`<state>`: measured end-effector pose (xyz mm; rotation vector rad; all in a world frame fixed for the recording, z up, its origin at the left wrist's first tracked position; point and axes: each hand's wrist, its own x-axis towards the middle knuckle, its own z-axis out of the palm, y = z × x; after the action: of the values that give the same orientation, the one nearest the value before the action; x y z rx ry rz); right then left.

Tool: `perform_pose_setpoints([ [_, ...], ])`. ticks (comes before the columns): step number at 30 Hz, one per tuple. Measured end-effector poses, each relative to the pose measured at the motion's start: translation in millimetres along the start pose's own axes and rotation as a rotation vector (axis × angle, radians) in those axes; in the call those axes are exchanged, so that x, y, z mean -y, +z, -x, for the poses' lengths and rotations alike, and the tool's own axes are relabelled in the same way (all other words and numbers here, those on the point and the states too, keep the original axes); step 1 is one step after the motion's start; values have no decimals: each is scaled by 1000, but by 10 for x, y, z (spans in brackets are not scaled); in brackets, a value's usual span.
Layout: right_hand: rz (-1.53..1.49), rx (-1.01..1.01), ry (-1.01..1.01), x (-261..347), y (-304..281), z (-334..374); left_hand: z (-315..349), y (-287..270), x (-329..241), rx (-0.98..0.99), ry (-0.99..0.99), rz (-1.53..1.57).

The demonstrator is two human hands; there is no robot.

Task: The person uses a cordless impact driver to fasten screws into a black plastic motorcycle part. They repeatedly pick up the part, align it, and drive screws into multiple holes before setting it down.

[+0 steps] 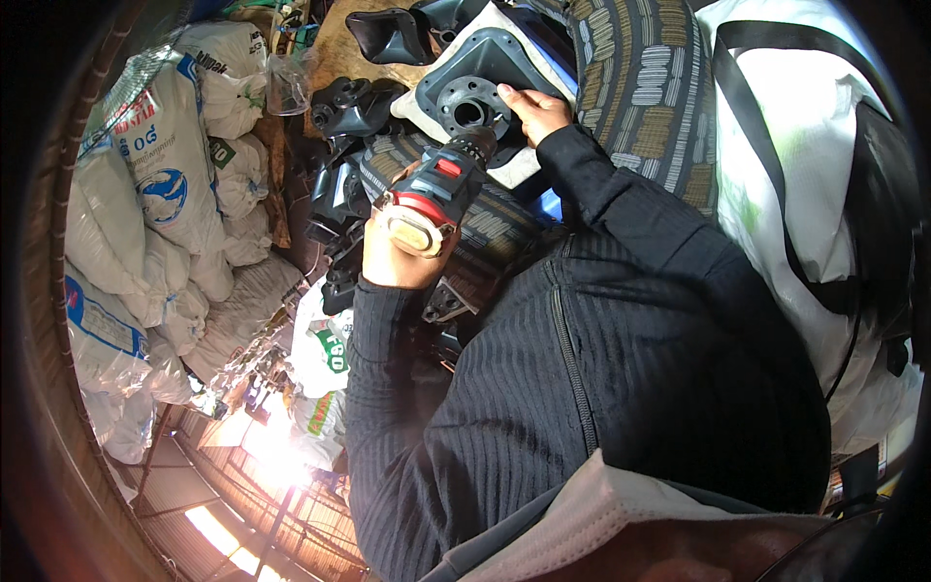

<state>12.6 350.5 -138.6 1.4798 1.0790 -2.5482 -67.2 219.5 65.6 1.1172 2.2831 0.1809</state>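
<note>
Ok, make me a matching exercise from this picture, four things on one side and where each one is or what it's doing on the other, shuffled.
1. left hand
2. right hand
3. white sacks
4. black plastic part with round hole

A. stacked at the far left
B. grips the red and black power drill
C. rests on the part's edge
D. lies in front of the drill's tip

Pairs: 1-B, 2-C, 3-A, 4-D

The drill [433, 190] in my left hand [393, 254] looks like matt black plastic with glossy red trim, and its dark chuck has a dull metal look. Under my right hand [536, 111] the grey moulded part [482, 70] is smooth, faintly shiny plastic. My sleeve [621, 209] is ribbed dark knit cloth, and the sacks [165, 165] beside me are coarse woven white material.
</note>
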Motion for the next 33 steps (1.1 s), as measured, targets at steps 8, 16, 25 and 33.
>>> perform_pose_setpoints([
  [8,-46,-24,36,-26,2,-25,-209,-122,-71,124,119,-145],
  [16,-100,-73,-65,-5,42,72,-343,-37,-5,222,115,-131],
  [25,-63,-65,-109,-136,45,-13,-339,7,29,175,127,-113],
  [33,-509,207,98,40,-295,111,60,6,-244,-96,59,100],
])
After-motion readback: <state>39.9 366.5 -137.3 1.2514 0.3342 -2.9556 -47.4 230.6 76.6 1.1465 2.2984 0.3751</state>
